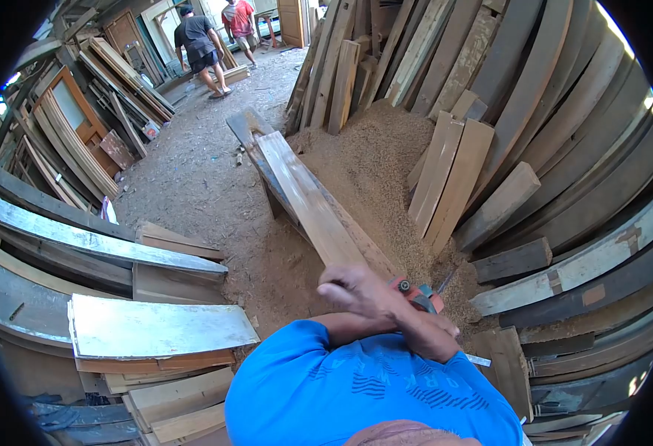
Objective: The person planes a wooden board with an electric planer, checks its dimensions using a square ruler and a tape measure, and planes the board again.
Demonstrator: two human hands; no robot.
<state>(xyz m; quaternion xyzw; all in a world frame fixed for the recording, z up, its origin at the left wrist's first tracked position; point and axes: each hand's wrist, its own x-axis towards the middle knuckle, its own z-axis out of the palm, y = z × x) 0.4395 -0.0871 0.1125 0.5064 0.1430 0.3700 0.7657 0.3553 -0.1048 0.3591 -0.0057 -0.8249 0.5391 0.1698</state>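
power planer: a red and grey-green hand tool, mostly hidden under the hands, set at the near end of a long plank. only a red housing edge and a dark knob are seen. it is judged to be hard, rigid and fairly heavy for its size, best gripped by its top handle and front knob, with the sole kept flat on the wood.

left hand: laid over the front of the tool, fingers curled down; whether it is fully closed on the knob cannot be told.

right hand: wrapped around the rear of the tool, partly covered by the left forearm; its grip cannot be told exactly.

plank: pale, long, flat, straight-edged, with a dry, lightly streaked face; it is laid on a second board along a low trestle and runs away from the person. it is judged stiff and heavy.

sawdust heap: tan, fine, loose, piled to the right of the plank against leaning boards, which are rough, grey-brown and upright.

stacked boards: flat, weathered, some whitish, piled at the left.

blue shirt: soft knit, seen from above.

two other people: standing well apart, at the far end of the dirt yard.
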